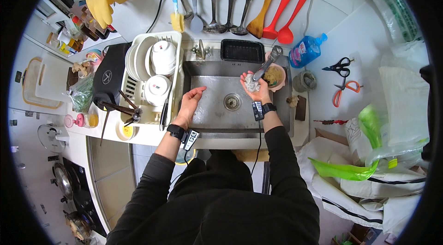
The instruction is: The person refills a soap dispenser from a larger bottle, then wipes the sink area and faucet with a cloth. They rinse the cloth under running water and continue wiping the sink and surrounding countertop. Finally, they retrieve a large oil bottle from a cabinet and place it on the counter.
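My right hand (263, 93) is palm up over the right side of the steel sink (214, 103). In its curled fingers lies a crumpled white wad (251, 82), perhaps cloth or paper. The metal faucet spout (265, 67) reaches down to the wad and covers part of it; whether water runs I cannot tell. My left hand (191, 104) hangs above the sink's left rim with nothing in it, its fingers extended and slightly bent. Just left of it stands a cream dish rack (175, 51) holding white plates (140, 59) and white bowls (162, 57).
Behind the spout sits a pink bowl (281, 84) with yellowish contents. A black tray (242, 50) and a blue soap bottle (306, 51) stand at the back. Chopsticks (117, 107) jut out left of the rack, near a small bowl (125, 131). Ladles and spatulas (264, 8) hang on the wall.
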`<state>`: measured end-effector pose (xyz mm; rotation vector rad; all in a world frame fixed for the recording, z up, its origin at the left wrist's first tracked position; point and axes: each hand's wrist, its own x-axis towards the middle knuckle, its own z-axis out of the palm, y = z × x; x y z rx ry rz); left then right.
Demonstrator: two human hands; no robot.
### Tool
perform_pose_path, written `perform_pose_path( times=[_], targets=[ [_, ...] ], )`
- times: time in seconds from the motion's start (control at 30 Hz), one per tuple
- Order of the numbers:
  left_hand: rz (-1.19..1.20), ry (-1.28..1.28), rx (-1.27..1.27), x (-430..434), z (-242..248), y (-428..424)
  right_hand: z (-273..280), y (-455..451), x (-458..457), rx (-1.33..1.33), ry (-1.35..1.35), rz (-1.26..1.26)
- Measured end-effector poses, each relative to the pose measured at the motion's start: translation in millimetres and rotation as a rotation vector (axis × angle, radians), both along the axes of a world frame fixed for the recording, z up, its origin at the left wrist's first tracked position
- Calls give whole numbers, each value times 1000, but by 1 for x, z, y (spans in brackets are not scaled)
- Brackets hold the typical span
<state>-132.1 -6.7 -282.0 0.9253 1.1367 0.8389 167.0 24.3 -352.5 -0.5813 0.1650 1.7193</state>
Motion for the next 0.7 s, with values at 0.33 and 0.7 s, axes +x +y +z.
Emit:
perform_pose_path(
  times=[0.33,0.7],
  targets=[
    [3,8,-14,2,-4,-6,-4,-91,67,-108,-726,432],
    [-13,30,-31,7,-3,-8,-79,-103,21,-310,-1767,1177]
  ],
)
